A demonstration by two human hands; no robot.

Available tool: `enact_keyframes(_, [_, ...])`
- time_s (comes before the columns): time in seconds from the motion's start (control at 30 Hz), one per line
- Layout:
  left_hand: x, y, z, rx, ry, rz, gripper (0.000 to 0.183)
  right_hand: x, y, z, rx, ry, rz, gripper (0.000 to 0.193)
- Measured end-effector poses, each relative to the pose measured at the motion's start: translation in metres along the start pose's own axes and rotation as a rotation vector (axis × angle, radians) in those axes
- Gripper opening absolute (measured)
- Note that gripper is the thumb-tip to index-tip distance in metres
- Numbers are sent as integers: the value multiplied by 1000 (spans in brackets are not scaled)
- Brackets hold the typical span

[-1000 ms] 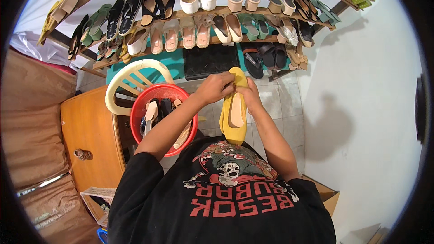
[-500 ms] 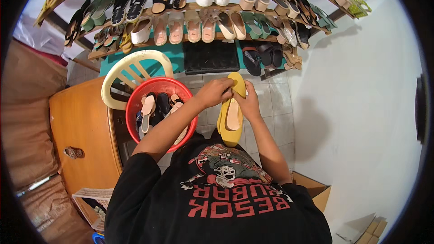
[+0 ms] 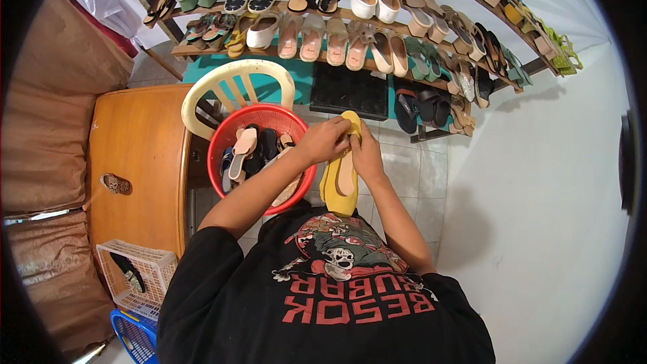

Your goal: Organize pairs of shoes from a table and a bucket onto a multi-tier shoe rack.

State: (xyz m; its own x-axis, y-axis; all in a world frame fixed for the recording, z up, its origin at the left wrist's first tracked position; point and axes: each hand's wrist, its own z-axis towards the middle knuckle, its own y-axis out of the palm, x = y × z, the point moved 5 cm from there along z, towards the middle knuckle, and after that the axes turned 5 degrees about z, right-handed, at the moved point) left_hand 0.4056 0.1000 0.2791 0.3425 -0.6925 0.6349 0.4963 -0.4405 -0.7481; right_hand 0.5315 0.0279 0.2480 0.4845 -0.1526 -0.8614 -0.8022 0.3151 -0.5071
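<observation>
A yellow flat shoe [image 3: 342, 203] with a pale insole lies in front of my shirt, its far end pointing up toward the rack. What looks like a second yellow shoe shows along its left edge, mostly covered. My left hand [image 3: 322, 141] is closed on the far part from the left, fingers curled over the upper. From the right, my right hand [image 3: 366, 155] grips the same part, its thumb near my left fingers. The fingertips partly hide each other.
A red basket [image 3: 219, 136] of assorted sandals sits left of my hands, before a cream plastic chair [image 3: 286, 87]. Shoe racks [image 3: 266, 52] span the far side. A wooden cabinet [image 3: 138, 141] carries one patterned shoe [image 3: 116, 183]. White [image 3: 162, 271] and blue baskets [image 3: 121, 327] stand lower left.
The view has swung left, so the racks and red basket appear farther right and the baskets at lower left show more. Both hands still hold the yellow shoe in nearly the same place.
</observation>
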Motion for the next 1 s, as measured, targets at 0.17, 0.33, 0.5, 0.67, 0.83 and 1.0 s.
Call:
enact_keyframes(0.17, [-8, 4, -27, 268, -226, -180, 46, -7, 6, -5, -65, 87, 80, 55])
enact_keyframes(0.33, [-27, 22, -31, 280, -243, -253, 73, -8, 8, -4, -105, -55, 269, 52])
enact_keyframes(0.5, [-26, 41, -25, 123, -302, -621, 62, 7, 2, 14, -152, 88, 361, 49])
enact_keyframes(0.67, [-19, 81, -59, 161, -376, -1117, 63, 8, -9, 7, -56, 106, 366, 50])
enact_keyframes(0.83, [10, 136, -115, -605, -538, -1750, 95, 43, -8, -5, 178, 206, 464, 47])
enact_keyframes(1.0, [4, 133, -109, -582, -828, -1634, 94, 53, -10, -9, 357, 293, 628, 45])
